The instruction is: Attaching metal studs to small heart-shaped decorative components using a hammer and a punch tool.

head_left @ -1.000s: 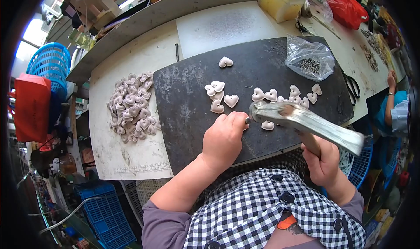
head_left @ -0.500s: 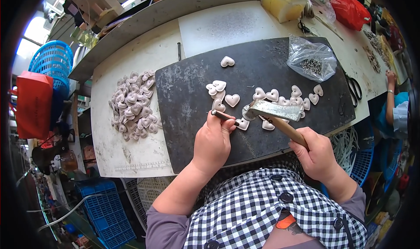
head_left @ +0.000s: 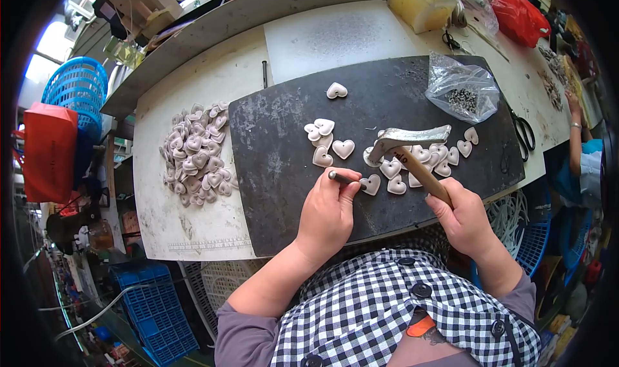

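Left hand [head_left: 327,213] pinches a short metal punch [head_left: 340,177], its tip set on a pale heart-shaped piece [head_left: 371,185] lying on the dark mat [head_left: 277,154]. Right hand [head_left: 465,217] is clenched around the wooden handle of a hammer [head_left: 412,146], whose metal head hangs just above the hearts clustered on the mat. More loose hearts [head_left: 195,155] are heaped on the white tabletop [head_left: 193,222] to the left. A clear bag of small metal parts [head_left: 461,96] sits at the mat's far right corner.
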Available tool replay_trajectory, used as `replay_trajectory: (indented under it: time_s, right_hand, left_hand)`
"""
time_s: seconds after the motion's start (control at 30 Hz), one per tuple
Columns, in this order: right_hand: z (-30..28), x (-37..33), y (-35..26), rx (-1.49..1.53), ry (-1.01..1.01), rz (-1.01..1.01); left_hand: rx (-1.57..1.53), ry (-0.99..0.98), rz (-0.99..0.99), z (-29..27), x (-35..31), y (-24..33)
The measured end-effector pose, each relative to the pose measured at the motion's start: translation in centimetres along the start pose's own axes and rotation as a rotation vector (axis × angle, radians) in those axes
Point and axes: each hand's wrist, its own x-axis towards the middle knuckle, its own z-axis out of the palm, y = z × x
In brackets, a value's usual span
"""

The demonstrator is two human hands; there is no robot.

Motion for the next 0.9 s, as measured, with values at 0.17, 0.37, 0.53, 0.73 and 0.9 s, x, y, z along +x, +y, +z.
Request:
replay_trajectory:
  time_s: [0.17, 0.37, 0.53, 0.73, 0.9]
  right_hand:
    - [-0.2, 0.8, 0.3, -0.013, 0.058, -0.032]
    - [1.3, 3.1, -0.3, -0.254, 0.0, -0.128]
    - [1.5, 3.0, -0.5, -0.338, -0.083, -0.046]
    - [1.7, 3.1, -0.3, -0.34, -0.088, -0.038]
    - [1.8, 2.9, -0.1, -0.336, -0.093, -0.044]
  left_hand:
    - [-0.174, 0.143, -0.082, -2.1, 3.3, 0.5]
    - [0.091, 0.08, -0.07, -2.4, 5.9, 0.3]
    - [0.273, 0.06, 0.117, -2.0, 5.9, -1.0]
    - [0.339, 0.063, 0.108, -1.9, 6.4, -1.2]
    - [0.197, 0.06, -0.035, -2.0, 6.4, -1.5]
